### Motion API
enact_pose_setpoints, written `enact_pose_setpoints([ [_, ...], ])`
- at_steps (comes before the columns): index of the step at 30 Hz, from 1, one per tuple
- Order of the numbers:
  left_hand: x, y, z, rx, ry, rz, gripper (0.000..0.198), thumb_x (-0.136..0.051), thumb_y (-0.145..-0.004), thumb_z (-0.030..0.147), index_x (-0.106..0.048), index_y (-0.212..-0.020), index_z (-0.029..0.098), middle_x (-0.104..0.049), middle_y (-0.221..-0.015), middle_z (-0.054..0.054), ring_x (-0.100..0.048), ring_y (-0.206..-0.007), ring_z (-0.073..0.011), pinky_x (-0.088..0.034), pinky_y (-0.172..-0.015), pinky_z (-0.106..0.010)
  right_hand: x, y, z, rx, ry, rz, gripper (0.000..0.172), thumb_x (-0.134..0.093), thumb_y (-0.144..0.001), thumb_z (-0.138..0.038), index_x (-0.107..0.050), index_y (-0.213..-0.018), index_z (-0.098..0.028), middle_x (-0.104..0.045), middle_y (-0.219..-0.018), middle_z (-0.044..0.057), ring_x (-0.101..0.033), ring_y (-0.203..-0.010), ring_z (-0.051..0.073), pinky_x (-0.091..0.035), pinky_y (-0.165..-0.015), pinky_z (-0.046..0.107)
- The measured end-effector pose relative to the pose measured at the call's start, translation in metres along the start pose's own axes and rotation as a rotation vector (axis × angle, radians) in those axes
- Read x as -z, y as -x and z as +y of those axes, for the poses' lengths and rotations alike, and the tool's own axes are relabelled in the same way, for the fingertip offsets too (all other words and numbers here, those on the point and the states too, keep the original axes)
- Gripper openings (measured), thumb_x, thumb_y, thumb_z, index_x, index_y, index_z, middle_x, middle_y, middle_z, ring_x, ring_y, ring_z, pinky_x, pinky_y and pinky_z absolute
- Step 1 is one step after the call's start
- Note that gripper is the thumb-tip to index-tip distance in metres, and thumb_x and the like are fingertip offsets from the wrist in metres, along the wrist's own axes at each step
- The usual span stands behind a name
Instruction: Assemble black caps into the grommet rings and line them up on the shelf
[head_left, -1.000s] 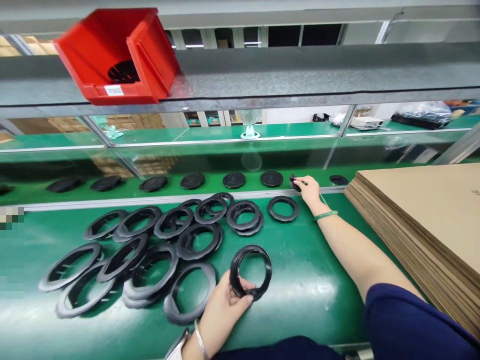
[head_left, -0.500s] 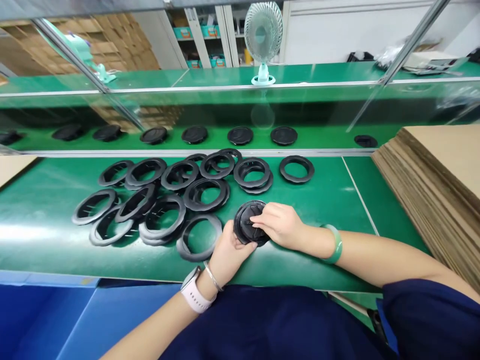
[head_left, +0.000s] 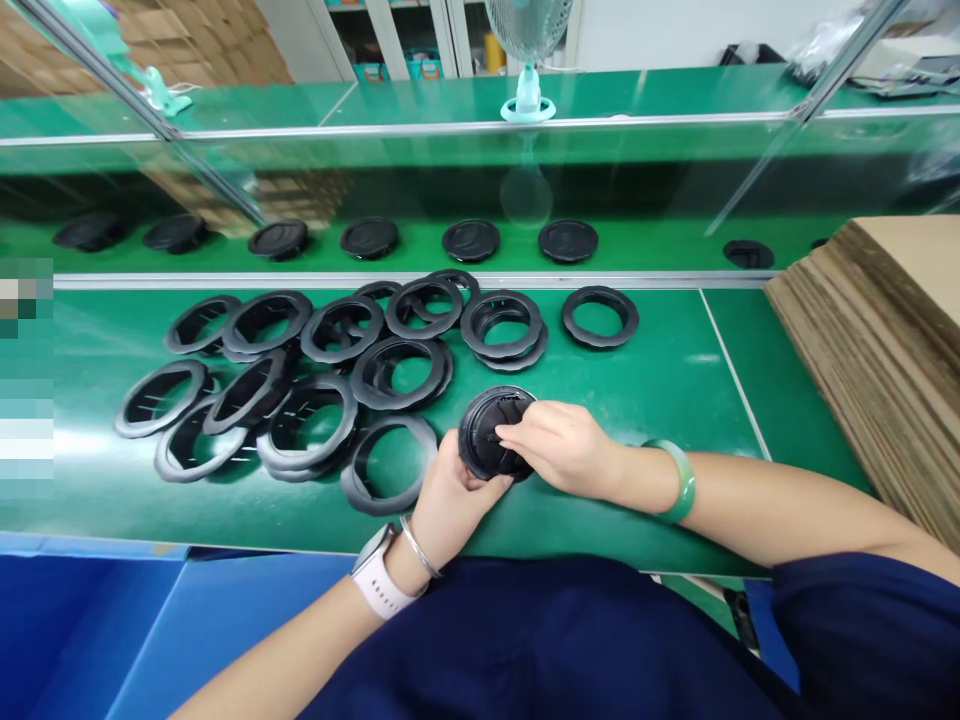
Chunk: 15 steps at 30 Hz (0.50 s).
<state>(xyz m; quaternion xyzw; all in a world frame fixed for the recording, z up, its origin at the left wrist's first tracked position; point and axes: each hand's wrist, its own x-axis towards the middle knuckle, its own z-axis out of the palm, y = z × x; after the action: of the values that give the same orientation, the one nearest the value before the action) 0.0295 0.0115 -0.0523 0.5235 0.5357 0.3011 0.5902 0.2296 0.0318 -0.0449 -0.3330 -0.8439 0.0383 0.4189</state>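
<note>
My left hand [head_left: 454,505] grips a round black plastic part [head_left: 480,430] by its lower left edge, with the thumb along the near side. The part is held tilted towards me over the green table. Two fingers and the thumb of my right hand [head_left: 562,447] are pinched at the ribbed middle of the part; what lies between the fingertips is hidden. Just left of my left hand rests a loose black ring [head_left: 355,488]. Behind it, several more black rings [head_left: 367,385] lie in an overlapping heap. One ring [head_left: 576,324] lies apart, farther back.
Beyond a metal rail [head_left: 660,280], a row of round black parts [head_left: 471,240] sits on a green strip. Flat cardboard sheets [head_left: 862,350] are stacked at the right. A small fan [head_left: 528,105] stands on the shelf behind. A blue bin [head_left: 225,620] is at the front left.
The camera view has shifted, so the table appears higher. Both hands keep hold of the black part, which now looks slightly turned, with its ribbed face more towards me.
</note>
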Motion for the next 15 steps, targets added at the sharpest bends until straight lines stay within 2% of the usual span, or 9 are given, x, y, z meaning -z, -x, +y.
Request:
enact_pose_setpoints([
  [3, -0.0002, 0.0007, -0.0017, -0.032, -0.013, 0.015, 0.056, -0.08, -0.068, 0.026, -0.047, -0.113, 0.021, -0.066, -0.101, -0.004, -0.069, -0.094, -0.0216, -0.06, -0.076, -0.031, -0.0012, 0.0021, 0.0008, 0.099, 0.041, -0.009, 0.019, -0.05, -0.096, -0.008, -0.064, -0.109, -0.011, -0.061, -0.077, 0.005, -0.056, -0.071, 0.017, -0.049, -0.063, 0.03],
  [8, -0.0015, 0.0016, -0.0035, -0.041, -0.033, 0.039, 0.055, -0.08, -0.068, 0.024, -0.048, -0.113, 0.021, -0.066, -0.101, -0.004, -0.069, -0.092, -0.0214, -0.059, -0.075, -0.031, -0.003, 0.0029, 0.0003, 0.086, 0.077, -0.071, 0.019, -0.048, -0.097, -0.009, -0.063, -0.108, -0.009, -0.061, -0.078, 0.007, -0.056, -0.073, 0.018, -0.05, -0.062, 0.03],
  [15, -0.0029, 0.0014, -0.0024, -0.016, -0.009, 0.039, 0.054, -0.08, -0.067, 0.024, -0.047, -0.109, 0.021, -0.066, -0.094, -0.001, -0.07, -0.088, -0.0211, -0.059, -0.072, -0.031, -0.0008, 0.0002, 0.0027, 0.193, 0.177, -0.099, 0.023, -0.045, -0.097, -0.008, -0.058, -0.115, -0.012, -0.061, -0.076, 0.005, -0.056, -0.069, 0.018, -0.05, -0.059, 0.031],
])
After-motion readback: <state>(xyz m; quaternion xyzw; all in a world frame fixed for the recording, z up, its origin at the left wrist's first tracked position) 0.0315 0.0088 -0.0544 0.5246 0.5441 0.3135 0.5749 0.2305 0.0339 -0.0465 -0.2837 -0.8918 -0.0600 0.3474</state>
